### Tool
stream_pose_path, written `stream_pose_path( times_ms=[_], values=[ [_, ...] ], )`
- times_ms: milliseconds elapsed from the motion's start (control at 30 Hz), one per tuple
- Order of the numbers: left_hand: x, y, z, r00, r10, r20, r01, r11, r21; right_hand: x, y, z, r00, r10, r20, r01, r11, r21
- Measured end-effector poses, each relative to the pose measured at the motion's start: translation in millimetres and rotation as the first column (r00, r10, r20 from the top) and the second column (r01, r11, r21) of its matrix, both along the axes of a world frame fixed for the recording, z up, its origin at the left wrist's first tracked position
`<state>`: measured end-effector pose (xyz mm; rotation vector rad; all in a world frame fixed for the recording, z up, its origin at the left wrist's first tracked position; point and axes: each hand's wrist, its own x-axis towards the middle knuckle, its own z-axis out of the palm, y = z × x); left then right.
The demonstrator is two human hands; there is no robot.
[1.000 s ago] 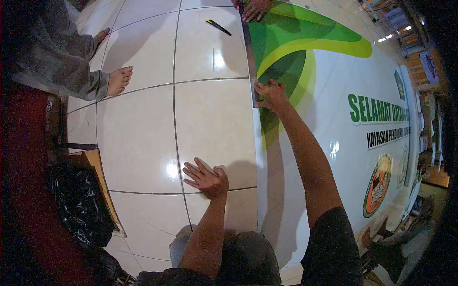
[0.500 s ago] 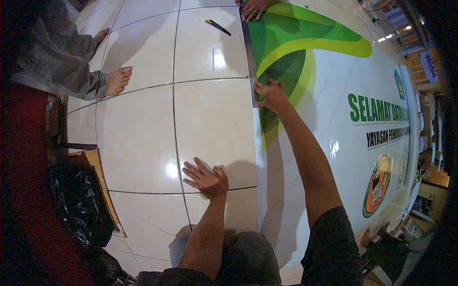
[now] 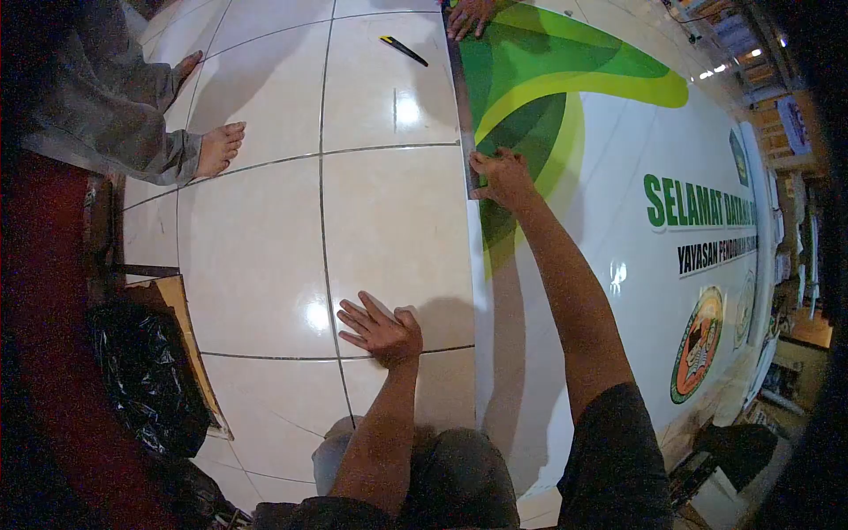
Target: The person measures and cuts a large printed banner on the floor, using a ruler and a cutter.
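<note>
Glossy white banner with green and yellow swooshes (image 3: 618, 291) lies flat on the cream tiled floor (image 3: 265, 247), at right. Head view: a long dark metal straightedge (image 3: 461, 106) sits along the banner's left edge under the right hand (image 3: 502, 175), whose grip I cannot tell. The left hand (image 3: 384, 331) is released, flat on tile. The black-yellow cutter (image 3: 404, 50) lies far, untouched, so lining-up seems done and cutting not.

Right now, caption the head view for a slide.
Right hand pins a straightedge on the banner; left hand flat on floor tiles.

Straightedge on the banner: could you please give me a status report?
Right hand pressing near end of straightedge on banner edge. Left hand flat on floor tile. Another person's hand holds far end; cutter lies apart.
</note>
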<state>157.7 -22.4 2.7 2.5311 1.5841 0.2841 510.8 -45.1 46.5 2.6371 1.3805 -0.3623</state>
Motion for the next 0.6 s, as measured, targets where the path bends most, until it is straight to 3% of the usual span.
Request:
stream_pose_path(
  times_ms=[600],
  values=[
    [1.2, -0.2, 1.7, 0.999, 0.0, -0.035, 0.001, 1.0, 0.028, -1.0, 1.1, 0.4, 0.999, -0.04, -0.01, 0.04, 0.999, 0.016]
  ],
)
